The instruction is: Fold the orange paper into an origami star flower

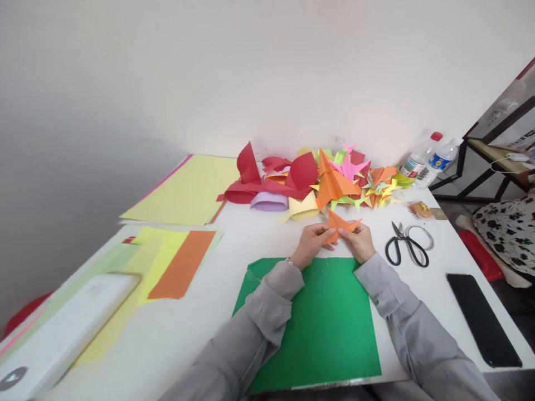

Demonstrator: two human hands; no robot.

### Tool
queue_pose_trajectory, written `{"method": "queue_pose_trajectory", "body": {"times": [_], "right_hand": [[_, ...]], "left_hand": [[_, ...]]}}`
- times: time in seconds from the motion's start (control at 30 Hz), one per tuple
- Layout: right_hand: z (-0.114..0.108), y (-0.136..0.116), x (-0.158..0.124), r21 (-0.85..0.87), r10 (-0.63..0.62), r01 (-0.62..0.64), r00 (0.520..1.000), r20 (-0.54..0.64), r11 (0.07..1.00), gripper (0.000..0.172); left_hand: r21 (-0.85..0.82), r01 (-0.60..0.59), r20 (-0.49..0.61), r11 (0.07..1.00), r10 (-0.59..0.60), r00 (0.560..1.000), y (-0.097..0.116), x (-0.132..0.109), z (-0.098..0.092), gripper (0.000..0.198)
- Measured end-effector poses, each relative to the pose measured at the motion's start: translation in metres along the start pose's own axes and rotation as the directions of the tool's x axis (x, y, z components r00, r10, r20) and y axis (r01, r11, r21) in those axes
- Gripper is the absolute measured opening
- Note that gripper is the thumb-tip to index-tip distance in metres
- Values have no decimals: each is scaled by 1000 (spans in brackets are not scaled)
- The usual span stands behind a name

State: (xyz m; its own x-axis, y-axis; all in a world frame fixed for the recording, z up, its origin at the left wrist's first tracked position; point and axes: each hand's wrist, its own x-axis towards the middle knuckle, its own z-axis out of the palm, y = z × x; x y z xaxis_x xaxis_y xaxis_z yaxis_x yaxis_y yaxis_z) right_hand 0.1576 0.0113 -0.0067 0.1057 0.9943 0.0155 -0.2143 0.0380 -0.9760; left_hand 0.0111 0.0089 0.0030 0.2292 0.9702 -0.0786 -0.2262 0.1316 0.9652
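Both of my hands hold a small folded orange paper figure [339, 223] above the white table [259, 234]. My left hand [312, 243] pinches its left side and my right hand [358, 241] pinches its right side, fingers closed on the paper. A green square sheet [321, 328] lies flat under my forearms. Just beyond the hands sits a heap of folded paper figures [330, 181] in red, orange, pink and yellow-green.
Black scissors [404, 245] and a tape ring [420, 236] lie to the right, a black phone [482, 318] nearer the edge. Two plastic bottles [428, 159] lie at the back right. Yellow and orange sheets [179, 245] and a white device [62, 334] occupy the left. A person in patterned cloth [507, 228] sits at right.
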Motion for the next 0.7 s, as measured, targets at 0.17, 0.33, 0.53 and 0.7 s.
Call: {"method": "queue_pose_trajectory", "body": {"times": [0.17, 0.33, 0.53, 0.7], "right_hand": [[-1, 0, 0, -23, -3, 3, 1000, 19, 1000, 25], [-1, 3, 2, -17, 7, -7, 1000, -12, 1000, 28], [-1, 1, 2, 21, 29, -29, 1000, 12, 999, 25], [0, -2, 3, 159, 90, -97, 995, 54, 983, 28]], "left_hand": [[-28, 10, -15, 1000, -10, 1000, -3, 3, -2, 35], [-58, 39, 26, 998, -38, 999, -3, 4, -4, 43], [25, 23, 48, 999, -24, 999, 1, 1, -1, 33], [-6, 29, 33, 1000, -28, 999, 2, 0, -1, 31]]}}
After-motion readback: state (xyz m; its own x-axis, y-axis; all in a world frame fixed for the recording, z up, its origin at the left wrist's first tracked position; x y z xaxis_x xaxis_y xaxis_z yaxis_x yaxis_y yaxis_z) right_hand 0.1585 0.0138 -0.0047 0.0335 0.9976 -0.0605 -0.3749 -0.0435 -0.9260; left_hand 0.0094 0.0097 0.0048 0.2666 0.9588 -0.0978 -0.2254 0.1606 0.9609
